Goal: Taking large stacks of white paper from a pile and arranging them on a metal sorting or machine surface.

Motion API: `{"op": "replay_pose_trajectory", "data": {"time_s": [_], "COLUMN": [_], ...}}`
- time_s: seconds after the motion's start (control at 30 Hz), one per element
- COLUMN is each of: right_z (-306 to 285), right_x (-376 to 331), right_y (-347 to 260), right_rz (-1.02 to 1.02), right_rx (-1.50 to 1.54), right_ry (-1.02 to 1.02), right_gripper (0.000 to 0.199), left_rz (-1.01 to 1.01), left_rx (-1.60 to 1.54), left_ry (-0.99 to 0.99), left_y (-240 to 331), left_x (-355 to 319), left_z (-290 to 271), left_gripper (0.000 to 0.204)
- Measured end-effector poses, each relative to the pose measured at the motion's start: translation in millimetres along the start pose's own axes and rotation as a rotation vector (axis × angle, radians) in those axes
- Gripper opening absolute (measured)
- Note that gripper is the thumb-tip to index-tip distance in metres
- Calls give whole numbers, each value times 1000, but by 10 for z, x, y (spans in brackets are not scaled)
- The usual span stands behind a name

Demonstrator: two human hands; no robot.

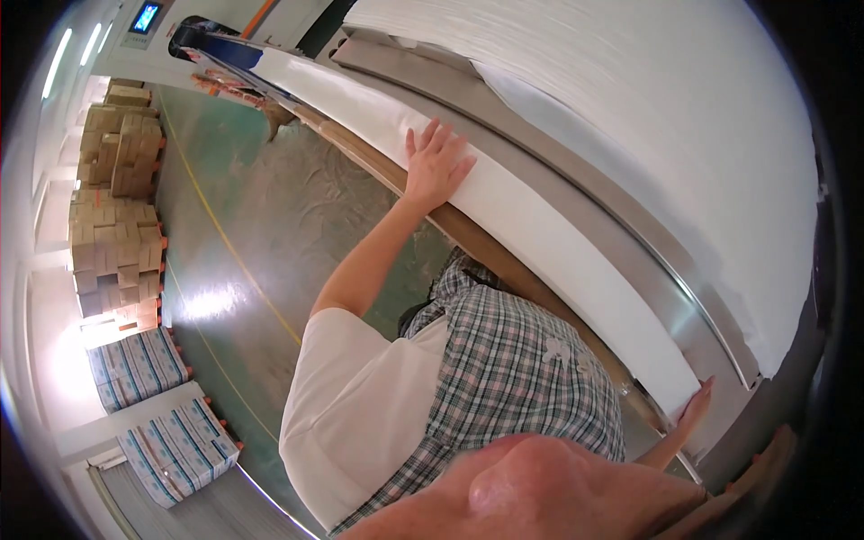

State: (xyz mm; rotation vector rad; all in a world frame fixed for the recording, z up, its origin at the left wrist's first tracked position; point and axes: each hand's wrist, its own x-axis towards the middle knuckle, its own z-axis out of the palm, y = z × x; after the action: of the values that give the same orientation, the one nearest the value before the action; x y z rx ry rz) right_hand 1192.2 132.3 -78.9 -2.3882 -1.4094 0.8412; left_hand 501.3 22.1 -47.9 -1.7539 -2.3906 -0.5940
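A long white strip (549, 238), soft and thick-looking like stacked paper, runs from the upper left to the lower right in front of me. My left hand (436, 168) lies on its upper surface with the fingers spread. At the strip's near right end my right hand (695, 409) rests against the end edge, fingers stretched out and partly hidden from view. Neither hand is wrapped round anything. Beside the strip, on its far side, runs a grey metal ledge (576, 175).
A large white sheet or roll (648, 81) fills the upper right behind a metal bar (504, 108). A brown edge (486, 241) borders my side. Left stand stacked cartons (117, 234) and blue-white packs (180, 450) on the green floor (270, 198). A lit screen (144, 18) is far left.
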Motion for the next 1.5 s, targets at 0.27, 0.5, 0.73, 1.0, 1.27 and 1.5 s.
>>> {"op": "replay_pose_trajectory", "data": {"time_s": [0.27,0.5,0.73,1.0,1.27,1.5], "right_z": [206,843,2232,4383,5988,4877], "right_x": [-480,-926,-1967,-3248,-4035,-3112], "right_y": [-551,-1350,-3153,-5439,-6611,-5876], "right_rz": [-104,-355,-625,-727,-878,-356], "right_rx": [22,9,-6,173,247,369], "right_ry": [-211,-395,-514,-743,-856,-1456], "right_gripper": [56,44,40,48,48,34], "left_rz": [158,208,85,196,-67,59], "left_rx": [-22,-35,32,3,96,41], "left_ry": [-279,-285,-318,-190,-224,-262], "left_y": [56,-692,-2017,-2774,-3582,-3609], "left_x": [380,576,978,1129,1184,1254], "left_z": [-210,-281,-552,-726,-669,-602], "left_gripper": [31,30,32,31,29,24]}}
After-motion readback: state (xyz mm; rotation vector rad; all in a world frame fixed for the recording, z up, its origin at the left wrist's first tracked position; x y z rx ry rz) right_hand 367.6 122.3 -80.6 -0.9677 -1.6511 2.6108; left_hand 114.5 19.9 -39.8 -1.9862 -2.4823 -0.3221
